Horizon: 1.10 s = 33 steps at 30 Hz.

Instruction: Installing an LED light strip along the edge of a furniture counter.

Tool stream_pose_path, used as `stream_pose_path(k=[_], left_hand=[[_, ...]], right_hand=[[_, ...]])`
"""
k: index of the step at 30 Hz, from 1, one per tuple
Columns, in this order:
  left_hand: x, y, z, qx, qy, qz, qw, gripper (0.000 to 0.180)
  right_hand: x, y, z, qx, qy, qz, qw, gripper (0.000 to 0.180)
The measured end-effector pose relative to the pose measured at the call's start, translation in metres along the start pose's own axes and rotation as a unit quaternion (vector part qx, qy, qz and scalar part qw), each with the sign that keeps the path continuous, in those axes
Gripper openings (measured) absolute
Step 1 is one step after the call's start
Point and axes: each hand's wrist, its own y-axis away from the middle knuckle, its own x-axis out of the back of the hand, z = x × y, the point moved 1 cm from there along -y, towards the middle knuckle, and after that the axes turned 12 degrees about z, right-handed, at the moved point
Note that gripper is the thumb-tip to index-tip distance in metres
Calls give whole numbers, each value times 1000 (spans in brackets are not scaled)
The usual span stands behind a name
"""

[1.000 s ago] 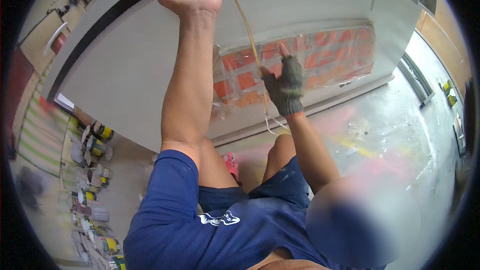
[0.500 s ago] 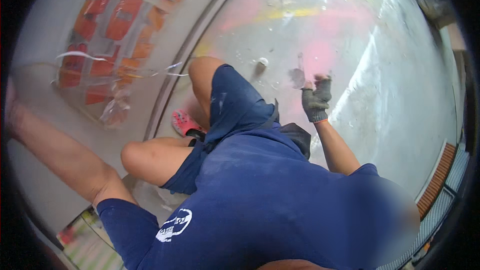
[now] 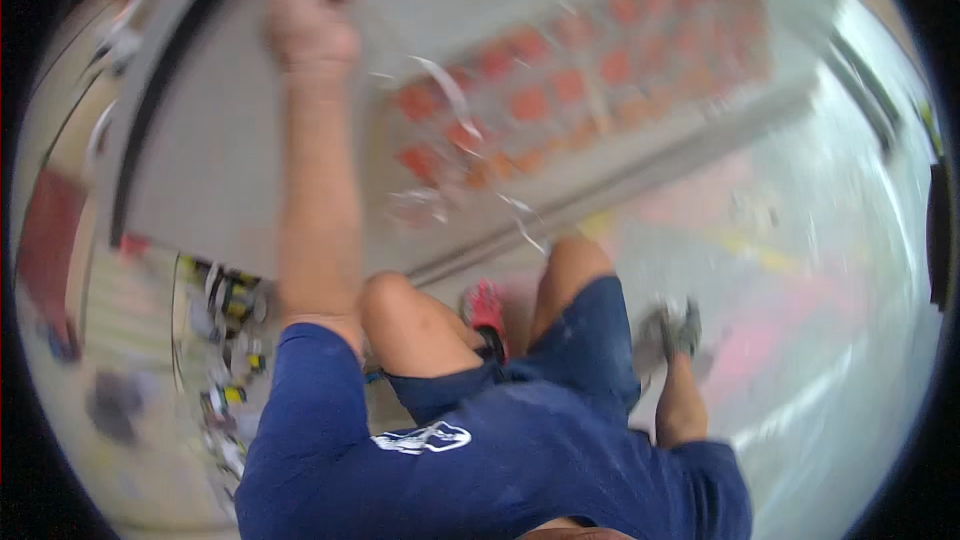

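I see a person in a dark blue cloth shirt (image 3: pixel 520 465), down low, close in front of a big, flat, grey panel (image 3: pixel 220 140) with a black band by its edge. The knees point at the panel, maybe so the arms can get to it. A bright pink shoe with holes (image 3: pixel 484 308) sits just by the panel's bottom edge. The right hand, in a dark grey glove (image 3: pixel 684 332), is low over the pale floor with pink and yellow smears (image 3: pixel 745 325), apart from the panel. It is too blurry: I cannot tell if it holds anything. The bare left hand (image 3: pixel 312 15) is up by the panel's top left part, fingers bent in. I cannot tell if it grips something; maybe it is there to keep steady. The panel looks smooth and plain, but a long patch of red and orange blocks (image 3: pixel 530 103) runs across it, with shiny, crinkly stuff at one end. A thin, shiny white strip (image 3: pixel 450 95) dangles in front. Past the panel's left end stand messy tins with yellow bits (image 3: pixel 235 298).
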Motion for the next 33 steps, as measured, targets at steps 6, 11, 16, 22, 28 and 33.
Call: stream_pose_path(k=[6,11,16,22,28,33], left_hand=[[12,32,69,-97,-67,100,988,19],[6,30,69,-91,-74,105,987,22],[9,29,62,-89,-79,100,988,21],[28,34,56,-32,11,53,998,20],[44,37,61,-20,16,47,999,24],[29,35,75,-46,-28,67,996,25]], right_hand=[[-81,7,-56,29,52,-84,995,48],[-90,-16,-74,36,-184,18,982,44],[5,-44,-265,145,-386,-103,905,29],[142,-22,-515,573,-234,-52,784,32],[205,26,-674,618,-241,-226,714,35],[210,24,-740,646,-221,-222,696,40]])
